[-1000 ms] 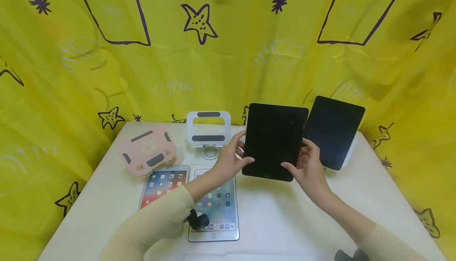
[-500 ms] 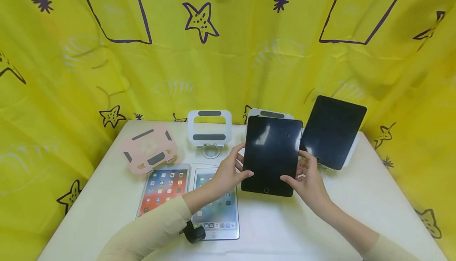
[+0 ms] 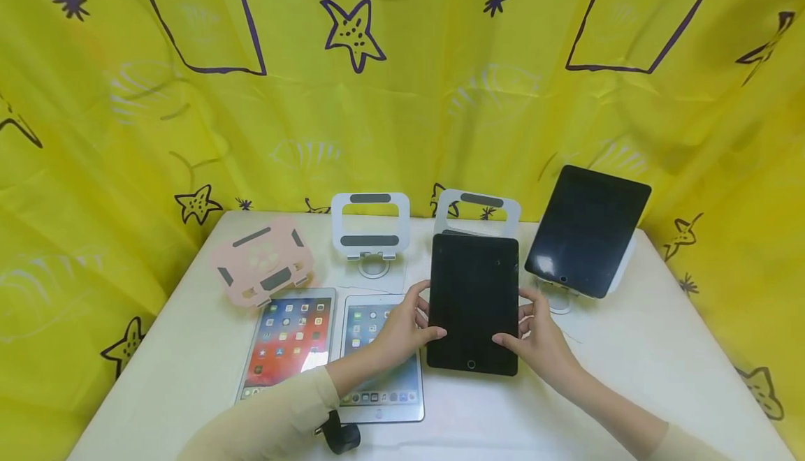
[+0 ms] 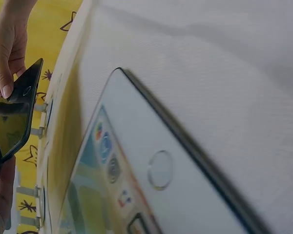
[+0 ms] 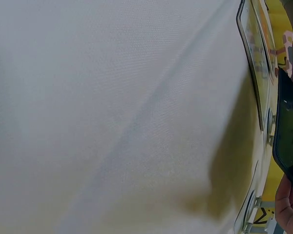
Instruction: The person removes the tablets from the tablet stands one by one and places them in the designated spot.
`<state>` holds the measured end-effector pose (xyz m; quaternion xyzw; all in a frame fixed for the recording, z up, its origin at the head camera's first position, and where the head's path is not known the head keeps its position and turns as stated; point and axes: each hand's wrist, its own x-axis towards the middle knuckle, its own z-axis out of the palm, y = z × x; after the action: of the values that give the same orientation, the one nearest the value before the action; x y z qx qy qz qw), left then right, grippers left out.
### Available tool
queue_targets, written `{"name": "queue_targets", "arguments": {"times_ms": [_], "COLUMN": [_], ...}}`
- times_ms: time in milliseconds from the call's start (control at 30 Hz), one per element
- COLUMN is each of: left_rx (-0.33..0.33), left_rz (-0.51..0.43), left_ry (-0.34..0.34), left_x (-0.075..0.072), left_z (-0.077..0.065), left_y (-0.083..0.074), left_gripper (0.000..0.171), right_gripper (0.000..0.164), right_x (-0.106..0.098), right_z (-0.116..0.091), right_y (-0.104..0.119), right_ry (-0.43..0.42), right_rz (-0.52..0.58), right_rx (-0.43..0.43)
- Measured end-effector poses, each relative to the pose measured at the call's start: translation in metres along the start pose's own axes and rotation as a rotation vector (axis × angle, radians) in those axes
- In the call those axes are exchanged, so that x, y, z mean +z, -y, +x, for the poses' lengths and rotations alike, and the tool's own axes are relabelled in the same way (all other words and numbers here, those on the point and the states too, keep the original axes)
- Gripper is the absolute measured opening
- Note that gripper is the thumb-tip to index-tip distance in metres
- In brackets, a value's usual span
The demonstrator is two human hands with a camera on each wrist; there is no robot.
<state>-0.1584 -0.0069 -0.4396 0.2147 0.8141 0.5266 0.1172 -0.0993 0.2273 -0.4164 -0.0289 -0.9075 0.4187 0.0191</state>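
Between both hands a black tablet [image 3: 473,304] is held by its sides, its dark screen towards the head camera and its home button at the lower edge. My left hand [image 3: 402,328] grips the left side with the thumb on the front, and my right hand [image 3: 542,339] grips the right side the same way. In the left wrist view the tablet [image 4: 14,112] appears edge-on at the left. A shadow lies on the cloth below it in the right wrist view. Just behind the tablet stands a white tablet stand [image 3: 481,200], its lower part hidden.
A second black tablet [image 3: 588,230] leans on a white stand at the right. Another white stand [image 3: 370,241] and a pink stand [image 3: 260,262] are at the back left. Two lit white-framed tablets, one with a red-blue screen [image 3: 292,339], one blue [image 3: 390,394], lie in front.
Both hands have lowered the black tablet and drawn it nearer the front edge. The white stand behind it has come into view. Its screen glare is gone.
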Motion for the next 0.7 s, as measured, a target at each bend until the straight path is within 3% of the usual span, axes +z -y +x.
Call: {"name": "queue_targets", "arguments": {"times_ms": [300, 533, 700], "left_rx": [-0.078, -0.112, -0.14], "left_rz": [-0.188, -0.183, -0.199], "left_ry": [0.068, 0.084, 0.09], "left_x": [0.005, 0.009, 0.013], "left_z": [-0.01, -0.015, -0.018], "left_y": [0.015, 0.021, 0.028], "left_gripper": [0.079, 0.08, 0.082], "right_gripper": [0.083, 0.085, 0.084], "right_x": [0.008, 0.011, 0.015], "right_z": [-0.004, -0.004, -0.006], "right_y": [-0.007, -0.012, -0.017], "right_ry": [0.068, 0.155, 0.21], "right_rz": [-0.025, -0.008, 0.08], "right_rx": [0.04, 0.106, 0.147]}}
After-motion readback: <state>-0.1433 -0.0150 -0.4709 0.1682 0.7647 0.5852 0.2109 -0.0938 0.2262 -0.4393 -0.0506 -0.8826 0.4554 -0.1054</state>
